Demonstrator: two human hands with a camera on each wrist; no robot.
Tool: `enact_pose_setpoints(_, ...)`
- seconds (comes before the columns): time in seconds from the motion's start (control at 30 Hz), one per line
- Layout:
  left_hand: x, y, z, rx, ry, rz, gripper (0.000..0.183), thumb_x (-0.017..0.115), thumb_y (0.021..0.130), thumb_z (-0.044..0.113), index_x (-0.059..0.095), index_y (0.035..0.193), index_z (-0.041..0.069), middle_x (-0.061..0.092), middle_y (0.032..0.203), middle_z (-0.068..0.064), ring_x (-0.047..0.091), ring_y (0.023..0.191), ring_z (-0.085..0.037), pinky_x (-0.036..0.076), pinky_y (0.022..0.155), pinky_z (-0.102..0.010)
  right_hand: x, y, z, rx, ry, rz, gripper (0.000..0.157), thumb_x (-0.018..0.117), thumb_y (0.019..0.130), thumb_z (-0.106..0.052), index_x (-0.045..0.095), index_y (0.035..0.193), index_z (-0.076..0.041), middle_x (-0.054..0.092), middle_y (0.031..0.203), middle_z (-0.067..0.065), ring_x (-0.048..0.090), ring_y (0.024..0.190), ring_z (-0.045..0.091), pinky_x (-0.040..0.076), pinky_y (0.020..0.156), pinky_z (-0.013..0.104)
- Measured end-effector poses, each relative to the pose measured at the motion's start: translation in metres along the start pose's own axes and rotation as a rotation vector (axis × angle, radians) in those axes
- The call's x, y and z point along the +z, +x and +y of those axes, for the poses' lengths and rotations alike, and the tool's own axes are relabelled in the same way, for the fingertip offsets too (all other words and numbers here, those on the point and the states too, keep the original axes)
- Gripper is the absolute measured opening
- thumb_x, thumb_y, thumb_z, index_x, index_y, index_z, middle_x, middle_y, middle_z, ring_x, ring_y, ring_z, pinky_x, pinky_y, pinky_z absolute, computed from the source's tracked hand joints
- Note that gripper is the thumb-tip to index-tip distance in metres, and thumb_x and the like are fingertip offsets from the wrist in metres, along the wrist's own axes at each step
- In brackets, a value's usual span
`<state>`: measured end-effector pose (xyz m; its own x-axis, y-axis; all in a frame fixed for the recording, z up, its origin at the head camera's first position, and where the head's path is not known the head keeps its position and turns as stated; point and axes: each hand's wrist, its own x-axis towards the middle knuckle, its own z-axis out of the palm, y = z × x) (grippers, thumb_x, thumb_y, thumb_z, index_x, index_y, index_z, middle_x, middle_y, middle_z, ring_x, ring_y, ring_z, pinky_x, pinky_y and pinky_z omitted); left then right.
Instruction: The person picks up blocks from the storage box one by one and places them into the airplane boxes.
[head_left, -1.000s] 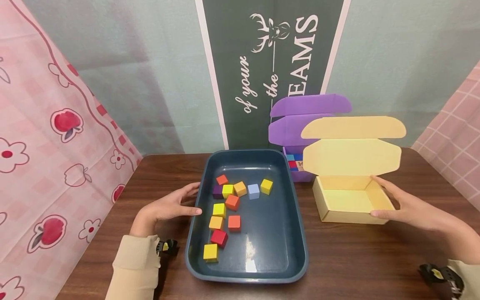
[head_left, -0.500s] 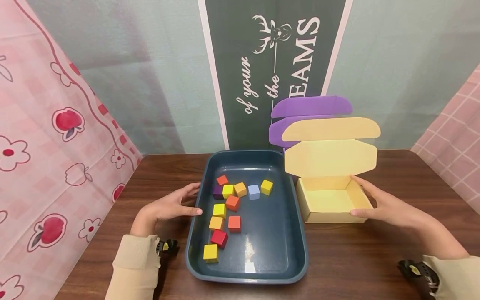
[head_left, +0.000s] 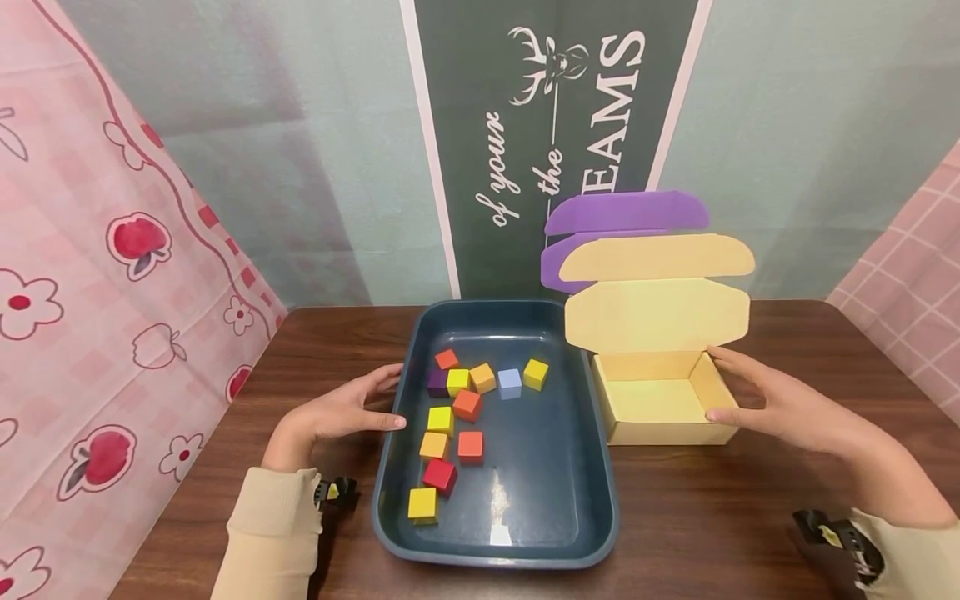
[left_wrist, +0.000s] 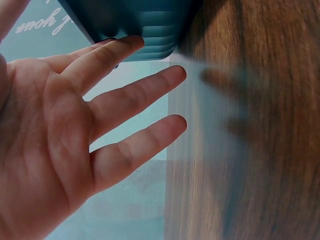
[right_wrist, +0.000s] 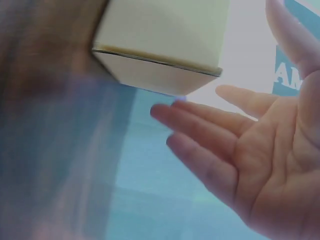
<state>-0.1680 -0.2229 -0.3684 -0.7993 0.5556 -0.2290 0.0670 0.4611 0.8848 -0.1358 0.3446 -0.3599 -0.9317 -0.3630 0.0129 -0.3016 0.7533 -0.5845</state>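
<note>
A dark blue tray point(head_left: 551, 467) holds several coloured cubes, among them a red cube point(head_left: 440, 476), a light blue cube point(head_left: 510, 383) and a purple cube point(head_left: 438, 383). My left hand point(head_left: 341, 410) rests at the tray's left side, thumb at the rim, its other fingers extended in the left wrist view. Right beside the tray stands a pale yellow cardboard box point(head_left: 667, 432) with its lid raised; no contents show. My right hand point(head_left: 787, 408) is at the box's right end, fingers spread. Fingers point(right_wrist: 200, 122) appear apart from the box in the right wrist view.
Behind the yellow box, a purple box point(head_left: 630, 212) shows only its raised lid; the rest is hidden. All stand on a dark wooden table point(head_left: 690, 517). A printed cloth point(head_left: 337, 150) hangs behind, and a pink cloth point(head_left: 112, 350) hangs at the left.
My right hand slid the yellow box left until it stood beside the tray, covering the purple box's lower part. The right hand's thumb has since shifted slightly. My left hand stayed put.
</note>
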Motion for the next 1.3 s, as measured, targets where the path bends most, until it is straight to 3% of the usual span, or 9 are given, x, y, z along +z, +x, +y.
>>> enact_pose_setpoints(0.1,0.0,0.0,0.0,0.0,0.002,0.0,0.09,0.075,0.088,0.028,0.02,0.157,0.01,0.034,0.159,-0.019,0.029,0.146,-0.047,0.045,0.108,-0.057,-0.006,-0.001,-0.016,0.078,-0.085,0.048,0.087,0.073,0.091,-0.033,0.025,0.156,-0.003,0.035,0.153,0.033,0.047,0.127,0.056,0.056,0.089,0.044)
enact_pose_setpoints(0.17,0.0,0.0,0.0,0.002,0.003,-0.001,0.09,0.075,0.088,0.028,0.02,0.157,0.01,0.034,0.159,-0.019,0.029,0.146,-0.047,0.045,0.108,-0.057,-0.007,0.001,-0.028,0.098,-0.109,0.111,0.079,0.071,0.092,-0.036,0.032,0.154,-0.005,0.042,0.148,0.032,0.05,0.123,0.058,0.051,0.087,0.062)
enact_pose_setpoints(0.2,0.0,0.0,0.0,0.003,0.003,0.0,0.09,0.075,0.088,0.028,0.02,0.157,0.01,0.034,0.159,-0.019,0.029,0.146,-0.047,0.045,0.108,-0.057,-0.006,0.003,-0.034,0.095,-0.115,0.157,0.075,0.071,0.092,-0.037,0.037,0.152,-0.006,0.046,0.146,0.03,0.053,0.121,0.056,0.051,0.086,0.061)
enact_pose_setpoints(0.3,0.0,0.0,-0.001,0.003,0.001,0.002,0.089,0.075,0.088,0.027,0.021,0.157,0.011,0.034,0.159,-0.019,0.028,0.146,-0.048,0.044,0.108,-0.059,-0.001,0.011,-0.052,0.03,-0.1,0.301,0.058,0.073,0.091,-0.031,0.054,0.14,-0.007,0.06,0.133,0.023,0.067,0.111,0.018,0.055,0.088,0.029)
enact_pose_setpoints(0.4,0.0,0.0,-0.001,-0.002,0.002,0.005,0.09,0.075,0.088,0.028,0.02,0.157,0.011,0.033,0.16,-0.018,0.028,0.147,-0.047,0.043,0.109,-0.059,0.007,0.023,-0.069,-0.073,-0.076,0.398,0.044,0.076,0.089,-0.021,0.064,0.129,-0.008,0.067,0.122,0.015,0.055,0.098,-0.017,0.048,0.079,0.006)
enact_pose_setpoints(0.5,0.0,0.0,0.0,-0.009,0.003,0.005,0.091,0.076,0.087,0.03,0.02,0.157,0.012,0.032,0.161,-0.017,0.028,0.147,-0.047,0.043,0.109,-0.058,0.017,0.035,-0.085,-0.17,-0.051,0.403,0.038,0.076,0.087,-0.013,0.067,0.124,-0.007,0.069,0.117,0.011,0.057,0.096,-0.012,0.057,0.083,0.019)
enact_pose_setpoints(0.67,-0.001,0.001,0.002,-0.009,0.007,0.002,0.091,0.075,0.088,0.03,0.02,0.157,0.01,0.032,0.161,-0.019,0.028,0.147,-0.047,0.041,0.11,-0.06,0.033,0.057,-0.107,-0.293,-0.042,0.308,0.035,0.074,0.087,-0.006,0.067,0.121,-0.005,0.07,0.116,0.011,0.066,0.098,0.026,0.058,0.084,0.053)
enact_pose_setpoints(1.0,0.0,0.0,0.001,-0.014,0.01,0.011,0.091,0.076,0.086,0.03,0.021,0.157,0.011,0.033,0.16,-0.019,0.028,0.147,-0.048,0.041,0.11,-0.062,0.072,0.101,-0.134,-0.393,-0.268,0.062,0.038,0.076,0.086,-0.009,0.068,0.123,-0.007,0.07,0.117,0.008,0.066,0.109,0.026,0.057,0.095,0.045)
enact_pose_setpoints(1.3,-0.003,-0.001,0.003,-0.001,0.003,-0.017,0.092,0.076,0.087,0.029,0.02,0.157,0.009,0.03,0.161,-0.019,0.025,0.148,-0.047,0.037,0.112,-0.063,0.092,0.129,-0.14,-0.322,-0.416,-0.094,0.04,0.075,0.086,-0.009,0.067,0.126,-0.006,0.067,0.124,0.01,0.065,0.112,0.027,0.056,0.097,0.044)
